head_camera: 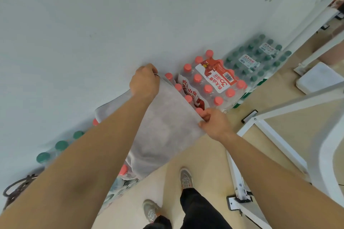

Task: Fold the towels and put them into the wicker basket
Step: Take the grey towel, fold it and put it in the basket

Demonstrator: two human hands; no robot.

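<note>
Bright, even light, faint shadows. Lines beyond the right hand bow with wide-angle distortion; all slightly soft.

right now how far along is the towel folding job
Done: nothing that shows; no folded towel and no wicker basket are in view. In hand: the left hand and the right hand each grip an edge of one grey towel, held spread over the bottled water packs. Left: fold this towel and get it into the basket.
</note>
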